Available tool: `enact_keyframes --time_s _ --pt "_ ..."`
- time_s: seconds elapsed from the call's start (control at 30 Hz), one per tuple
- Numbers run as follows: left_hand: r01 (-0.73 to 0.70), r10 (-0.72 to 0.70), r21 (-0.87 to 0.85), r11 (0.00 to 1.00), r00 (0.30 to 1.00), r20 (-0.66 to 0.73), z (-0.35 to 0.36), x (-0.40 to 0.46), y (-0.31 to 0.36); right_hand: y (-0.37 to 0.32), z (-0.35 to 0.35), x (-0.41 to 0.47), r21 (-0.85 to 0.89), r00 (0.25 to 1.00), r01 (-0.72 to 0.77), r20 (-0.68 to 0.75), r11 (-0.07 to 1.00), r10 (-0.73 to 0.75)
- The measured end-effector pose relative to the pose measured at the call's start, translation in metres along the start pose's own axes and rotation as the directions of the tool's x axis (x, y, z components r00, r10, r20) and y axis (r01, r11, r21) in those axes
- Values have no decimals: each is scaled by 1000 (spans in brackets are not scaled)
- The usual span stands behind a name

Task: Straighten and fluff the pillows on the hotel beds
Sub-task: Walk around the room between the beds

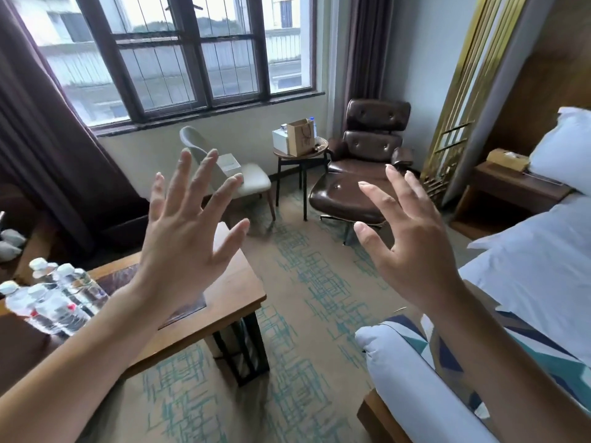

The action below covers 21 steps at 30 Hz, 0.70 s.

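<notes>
With your left hand (184, 247) and right hand (406, 247) both raised, spread and empty, no pillow work has begun, so turn right toward the bed (543, 276), where the white pillow (566, 148) rests at its head.

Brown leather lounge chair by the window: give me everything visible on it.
The brown leather lounge chair stands upright in the corner right of the window, beside the gold-slatted wall panel. Its glossy padded back is in two button-tufted sections, with padded armrests. A matching brown leather ottoman on a metal base sits in front of it on the patterned carpet. A small round side table stands at its left; contact cannot be judged. The seat looks unoccupied. Part of the right hand overlaps it in view only.
</notes>
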<state>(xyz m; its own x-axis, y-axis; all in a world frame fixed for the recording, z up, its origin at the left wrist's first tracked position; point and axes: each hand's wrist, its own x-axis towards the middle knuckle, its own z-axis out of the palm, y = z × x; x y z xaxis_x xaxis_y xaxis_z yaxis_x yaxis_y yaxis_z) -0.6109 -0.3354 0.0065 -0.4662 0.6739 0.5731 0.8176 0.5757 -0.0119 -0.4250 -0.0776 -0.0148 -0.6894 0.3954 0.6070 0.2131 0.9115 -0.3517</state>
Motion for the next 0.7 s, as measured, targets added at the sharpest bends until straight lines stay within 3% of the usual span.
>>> enact_keyframes --time_s 0.57,0.7 --pt "-129 129 -39 991 992 -7 215 282 -26 190 129 227 -114 995 -95 -42 989 91" --pt "-211 208 -78 974 977 -43 264 365 -14 248 131 271 -277 990 -141 -33 951 137"
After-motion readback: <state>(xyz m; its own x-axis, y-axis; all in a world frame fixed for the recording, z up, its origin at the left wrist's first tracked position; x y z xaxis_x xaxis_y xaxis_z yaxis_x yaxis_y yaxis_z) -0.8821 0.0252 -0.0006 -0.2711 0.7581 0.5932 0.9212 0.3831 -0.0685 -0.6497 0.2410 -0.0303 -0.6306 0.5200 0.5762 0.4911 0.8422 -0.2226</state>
